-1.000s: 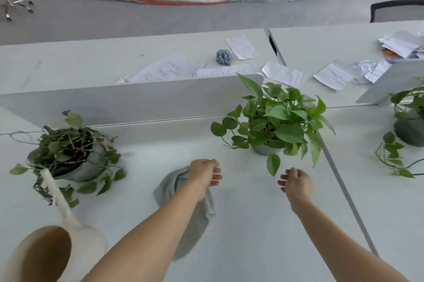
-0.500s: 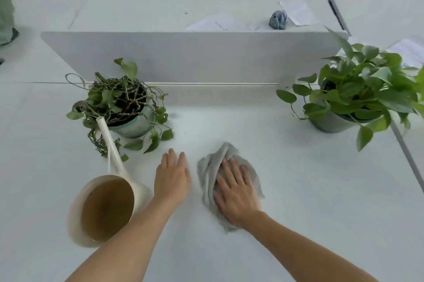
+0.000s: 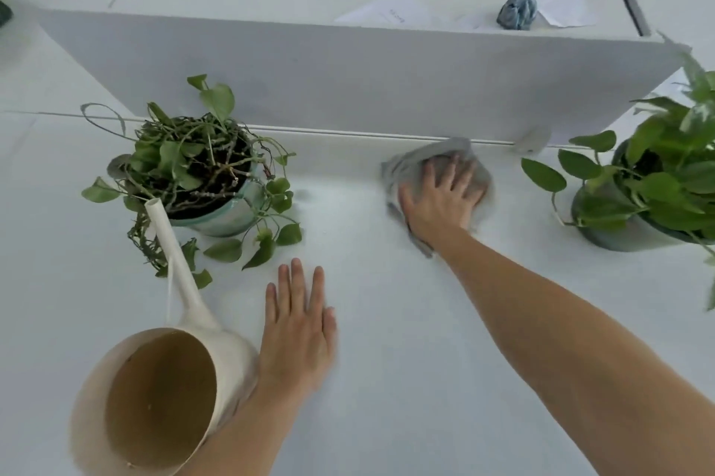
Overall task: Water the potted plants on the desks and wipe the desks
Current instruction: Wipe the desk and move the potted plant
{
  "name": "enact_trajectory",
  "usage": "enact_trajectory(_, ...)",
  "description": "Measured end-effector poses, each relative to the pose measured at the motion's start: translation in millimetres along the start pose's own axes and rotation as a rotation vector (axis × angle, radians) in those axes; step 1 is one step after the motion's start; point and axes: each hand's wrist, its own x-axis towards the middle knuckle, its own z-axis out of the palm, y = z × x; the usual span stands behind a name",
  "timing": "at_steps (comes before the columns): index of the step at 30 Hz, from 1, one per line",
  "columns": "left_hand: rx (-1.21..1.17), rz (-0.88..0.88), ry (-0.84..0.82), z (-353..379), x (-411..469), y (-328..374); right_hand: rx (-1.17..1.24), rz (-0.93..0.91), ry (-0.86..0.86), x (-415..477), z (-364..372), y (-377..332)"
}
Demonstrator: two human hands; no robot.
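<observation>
Grey cloth lies bunched under the right hand. The fingers are straight and splayed, pressing the fabric flat to the desk with nothing curled round it. The cloth's far edge touches the foot of the white divider panel at the back of the desk, and it sits between the two pots, nearer the right one.

Left hand: palm down on the bare desk surface, fingers extended and close together, holding nothing. It rests just beside the body of the cream watering can. Whether hand and can touch cannot be told.

The watering can stands at the near left. Its open mouth faces the camera and its long spout points away, the tip overlapping the rim of the left potted plant. That plant is sparse and tangled, in a pale glazed pot with soil visible and trailing stems on the desk.

The right potted plant is leafy, in a dark pot, partly cut off by the frame edge.

Beyond the divider, on the far desk, lie loose papers and a crumpled blue object.
</observation>
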Motion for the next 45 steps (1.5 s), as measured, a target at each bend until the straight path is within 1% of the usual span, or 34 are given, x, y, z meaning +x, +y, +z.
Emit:
enact_trajectory(2,-0.001,-0.003,-0.017,-0.6,-1.3,0.1,-0.123,-0.451,-0.073,-45.0,17.5,-15.1)
enact_trajectory(3,0.001,-0.004,-0.032,-1.8,-1.9,0.4,-0.17,-0.642,-0.117,-64.1,22.4,-4.8)
enact_trajectory(4,0.007,-0.003,-0.033,-4.0,-0.1,1.0,-0.196,-0.778,-0.127,-68.3,18.6,12.9)
enact_trajectory(5,0.008,-0.001,-0.033,-5.0,0.0,1.9,-0.188,-0.848,-0.115,-60.9,13.5,35.5)
enact_trajectory(6,0.005,-0.003,-0.034,-5.6,0.5,2.9,-0.203,-0.829,-0.08,-46.4,6.7,56.7)
enact_trajectory(7,-0.005,-0.005,-0.031,-6.5,0.5,4.3,-0.218,-0.723,-0.026,-28.6,-1.0,75.9)
enact_trajectory(9,-0.028,-0.026,-0.009,-5.2,0.8,3.1,-0.167,-0.411,0.023,8.6,-14.6,83.1)
enact_trajectory(11,-0.035,-0.028,-0.011,-5.5,1.5,4.2,-0.067,-0.129,0.039,30.4,-15.0,50.0)
enact_trajectory(12,-0.03,-0.028,-0.011,-5.4,1.6,4.8,-0.027,-0.026,0.037,35.9,-12.5,22.9)
enact_trajectory(13,-0.027,-0.027,-0.009,-4.7,1.9,6.0,0.007,0.028,0.018,38.9,-10.7,-3.4)
enact_trajectory(14,-0.017,-0.029,-0.007,-3.4,1.7,5.0,0.035,0.004,-0.004,38.7,-7.2,-30.7)
enact_trajectory(15,-0.009,-0.032,-0.015,-2.8,1.7,4.7,0.036,-0.091,-0.019,34.5,-3.9,-53.2)
enact_trajectory(17,0.011,-0.044,-0.026,-3.0,2.0,3.0,-0.039,-0.373,-0.027,13.0,7.4,-81.0)
enact_trajectory(18,0.023,-0.052,-0.036,-3.2,2.9,0.9,-0.087,-0.506,-0.031,-2.2,12.8,-83.9)
enact_trajectory(21,0.056,-0.086,-0.109,-7.1,1.4,5.3,-0.196,-0.883,-0.09,-51.7,25.1,-42.6)
enact_trajectory(22,0.056,-0.114,-0.13,-8.5,1.0,7.5,-0.206,-0.972,-0.11,-62.4,26.7,-18.4)
enact_trajectory(23,0.037,-0.142,-0.142,-13.3,1.4,12.5,-0.206,-0.997,-0.113,-65.1,22.2,10.4)
enact_trajectory(24,0.019,-0.168,-0.151,-16.9,1.5,15.5,-0.203,-0.956,-0.1,-59.4,16.8,39.5)
enact_trajectory(25,0.013,-0.179,-0.151,-19.8,1.1,19.8,-0.212,-0.847,-0.069,-48.9,9.8,71.2)
enact_trajectory(28,-0.006,-0.186,-0.183,-18.9,0.6,22.7,-0.153,-0.361,-0.006,-8.2,-11.7,135.5)
enact_trajectory(30,0.002,-0.191,-0.194,-19.6,1.7,23.1,-0.062,-0.124,0.003,5.7,-13.8,138.9)
enact_trajectory(32,0.005,-0.191,-0.19,-19.4,3.3,23.5,-0.04,0.006,0.043,2.4,-8.4,117.1)
enact_trajectory(33,-0.001,-0.19,-0.195,-19.4,3.6,24.0,-0.039,0.031,0.038,-5.3,-5.4,104.5)
enact_trajectory(34,0.007,-0.19,-0.207,-19.0,3.6,24.3,-0.045,0.004,0.028,-16.7,-0.5,94.2)
enact_trajectory(37,0.04,-0.189,-0.252,-25.9,5.4,26.2,-0.121,-0.268,-0.009,-70.4,16.0,82.3)
enact_trajectory(39,0.074,-0.195,-0.306,-31.7,7.2,27.1,-0.107,-0.455,-0.027,-107.2,31.4,90.4)
enact_trajectory(41,0.09,-0.203,-0.359,-39.9,7.0,33.5,-0.09,-0.578,-0.005,-141.5,39.8,107.9)
enact_trajectory(43,0.111,-0.19,-0.419,-48.7,1.5,45.6,-0.063,-0.636,-0.03,-164.4,43.4,131.9)
enact_trajectory(45,0.108,-0.161,-0.487,-55.4,-6.5,58.1,0.089,-0.59,-0.101,-175.2,36.8,153.2)
